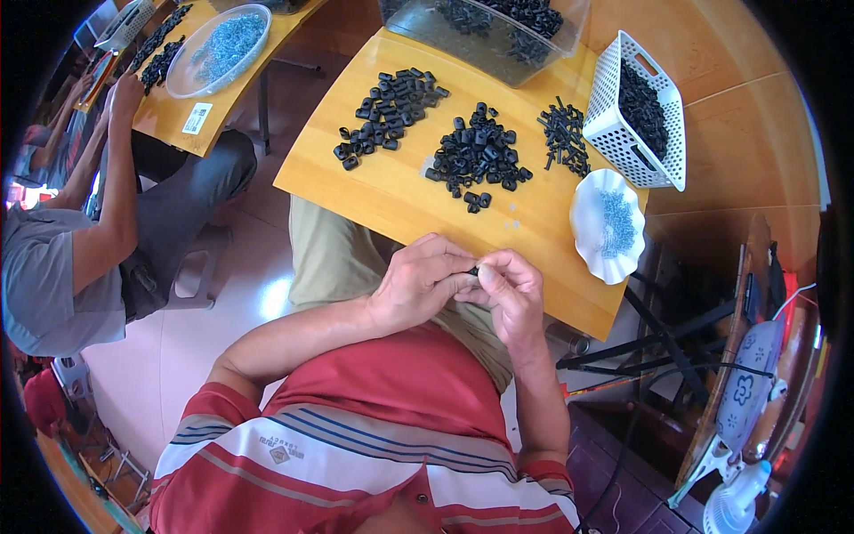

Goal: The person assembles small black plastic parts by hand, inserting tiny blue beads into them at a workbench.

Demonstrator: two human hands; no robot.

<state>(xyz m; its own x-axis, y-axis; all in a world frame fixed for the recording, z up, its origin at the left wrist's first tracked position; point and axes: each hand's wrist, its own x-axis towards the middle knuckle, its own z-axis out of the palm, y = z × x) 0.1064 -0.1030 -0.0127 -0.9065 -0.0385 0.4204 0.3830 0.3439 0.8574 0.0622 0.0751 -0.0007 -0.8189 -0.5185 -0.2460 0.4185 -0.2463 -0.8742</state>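
Head view: looks down on the left hand (418,278) and the right hand (513,289), meeting at the fingertips by the near edge of the table (544,245), above the lap. Has the grip of each pressed together, pinching between them one small black part (474,271), largely covered by the fingers; cannot tell its exact shape. Beyond the hands, shows a dense heap of black hollow pieces (481,149) on the table, with a looser spread of similar pieces (402,105) farther to the left. To the right of the heap, includes a scatter of thin black pins (562,133), lying just beside a white perforated basket (605,116) filled with dark small parts (642,107). Nearer, at the right side of the table, has a white scalloped dish (587,254) holding tiny pale-blue pieces (616,222). At the far side, shows a clear bin (569,37) with more black parts inside. Off to the left, takes in a co-worker in a grey top (67,276), seated at a second table (169,116) bearing an oval tub (174,80) of pale-blue pieces.
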